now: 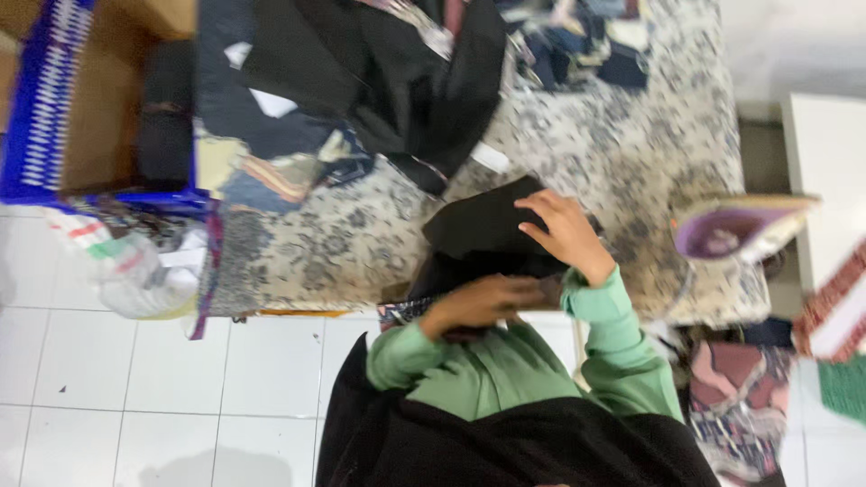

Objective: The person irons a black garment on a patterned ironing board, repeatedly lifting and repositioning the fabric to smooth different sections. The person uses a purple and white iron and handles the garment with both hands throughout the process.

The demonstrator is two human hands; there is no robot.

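Note:
A black folded cloth (478, 225) lies at the near edge of a table covered with a grey floral sheet (622, 135). My right hand (564, 234) rests on top of the cloth's right side, fingers curled over its edge. My left hand (483, 302) reaches across from the left and grips the cloth's lower part where it hangs over the table edge. Both arms are in green sleeves, with a black garment (505, 446) over my chest below them.
A heap of dark garments (388, 81) and patterned fabrics (271, 176) lies at the table's far side. A purple and white iron (735, 230) sits at the right. A blue basket (41, 108) and a plastic bag (126, 266) stand left, above white floor tiles (135, 388).

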